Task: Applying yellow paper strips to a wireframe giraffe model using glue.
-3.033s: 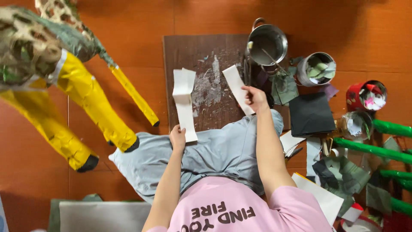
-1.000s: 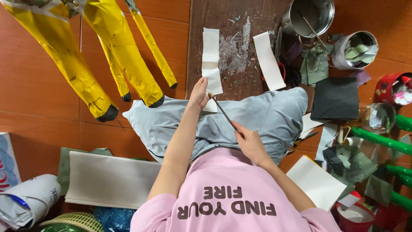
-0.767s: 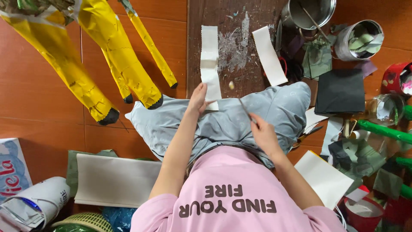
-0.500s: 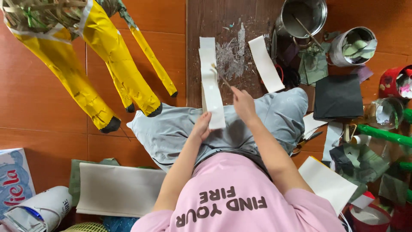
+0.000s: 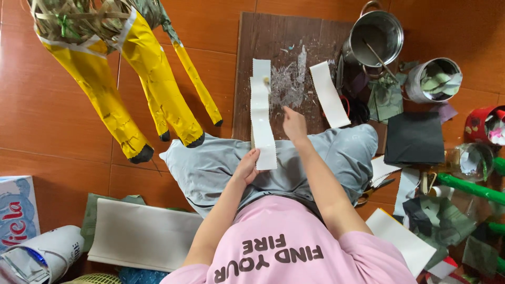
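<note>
**Pasting a paper strip on the board**

My left hand (image 5: 247,167) pinches the near end of a long white strip (image 5: 261,121), fingers closed on its lower edge over my lap. The strip runs away from me onto the dark wooden board (image 5: 263,37) lying on the floor. My right hand (image 5: 294,122) is curled shut around a thin brush (image 5: 271,90), whose tip touches the strip near its far end. A second strip (image 5: 330,94) lies on the board to the right, apart from the first, with smeared paste between them.

Past the board's right corner stands a steel pot (image 5: 374,38) with a stick leaning inside; I cannot tell what else it holds. Beside it a tin (image 5: 434,80) is stuffed with greenish paper scraps. A red cup (image 5: 486,123) at the right edge holds pale scraps too. A black sheet (image 5: 415,138) lies near my right knee. A yellow papered figure (image 5: 126,84) hangs over the floor on the left.
</note>
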